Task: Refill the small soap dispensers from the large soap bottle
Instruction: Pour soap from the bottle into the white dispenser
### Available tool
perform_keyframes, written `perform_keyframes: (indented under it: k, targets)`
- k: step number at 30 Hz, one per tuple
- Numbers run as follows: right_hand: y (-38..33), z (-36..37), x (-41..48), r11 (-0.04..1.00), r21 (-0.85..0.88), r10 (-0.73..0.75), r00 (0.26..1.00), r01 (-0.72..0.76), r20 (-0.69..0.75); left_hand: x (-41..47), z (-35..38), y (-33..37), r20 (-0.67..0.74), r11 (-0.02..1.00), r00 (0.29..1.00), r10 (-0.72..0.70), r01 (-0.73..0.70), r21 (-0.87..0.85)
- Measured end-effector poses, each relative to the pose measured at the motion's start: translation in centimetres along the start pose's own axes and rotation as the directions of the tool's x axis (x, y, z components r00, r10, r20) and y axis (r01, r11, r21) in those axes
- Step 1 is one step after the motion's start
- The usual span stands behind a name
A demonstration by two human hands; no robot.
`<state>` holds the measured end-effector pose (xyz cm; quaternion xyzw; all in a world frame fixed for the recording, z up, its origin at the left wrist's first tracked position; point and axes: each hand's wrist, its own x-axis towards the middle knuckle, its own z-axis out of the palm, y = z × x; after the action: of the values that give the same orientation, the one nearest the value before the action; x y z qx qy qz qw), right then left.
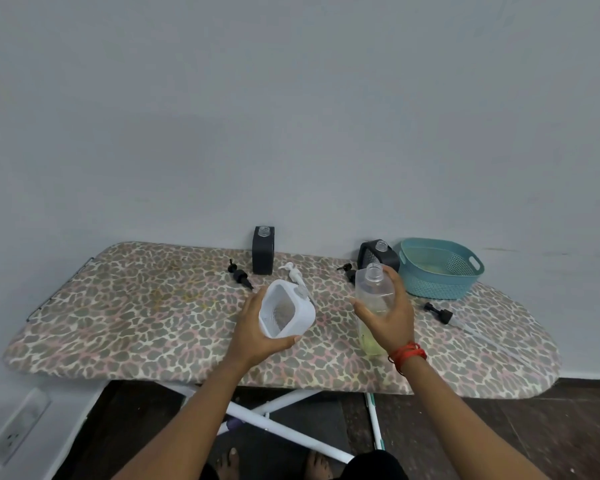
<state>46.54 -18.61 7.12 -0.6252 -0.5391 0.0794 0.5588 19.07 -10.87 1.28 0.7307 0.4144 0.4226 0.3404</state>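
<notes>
Midway, apparently: gripping a white square dispenser (288,311) in the left hand (253,330), the clear soap bottle (373,289), yellowish liquid low, in the right hand (394,320), above the ironing board (136,306). Behind, two dark dispensers (263,252) uncapped, likely awaiting soap.

The ironing board (118,317) lies open on my left; dark dispensers (263,252) and loose pumps (240,271) line the back; teal basket (440,271) blocks my right.
</notes>
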Motion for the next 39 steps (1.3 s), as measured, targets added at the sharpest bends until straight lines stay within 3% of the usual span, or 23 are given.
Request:
perform_keyframes:
  k: [3, 7, 11, 18, 24, 39]
  targets:
    - [-0.5, 0.1, 0.3, 0.999, -0.051, -0.002, 0.999, 0.004, 0.04, 0.0, 0.0, -0.2, 0.022, 1.0, 1.0, 0.005, -0.005, 0.018]
    - [-1.2, -0.1, 1.6, 0.972, -0.208, -0.062, 0.974, 0.108, 0.219, 0.2, -0.3, -0.2, 0.024, 1.0, 1.0, 0.007, -0.007, -0.012]
    - [-1.7, -0.2, 3.5, 0.923, -0.329, -0.056, 0.916, 0.199, 0.398, 0.0, -0.4, -0.3, 0.025, 0.998, 0.999, -0.028, 0.029, -0.05]
    - [-2.6, 1.0, 5.2, 0.818, -0.431, -0.065, 0.805, 0.381, 0.59, 0.2, -0.4, -0.5, 0.034, 0.996, 0.998, -0.055, 0.057, -0.068]
    - [-2.8, 2.3, 5.2, 0.755, -0.452, -0.065, 0.74, 0.474, 0.669, 0.2, -0.5, -0.3, 0.03, 0.997, 0.999, -0.034, 0.036, -0.061]
    - [-3.2, 3.5, 5.5, 0.647, -0.508, -0.07, 0.707, 0.569, 0.703, 0.3, -0.4, -0.5, 0.029, 0.999, 1.0, -0.008, 0.009, -0.037]
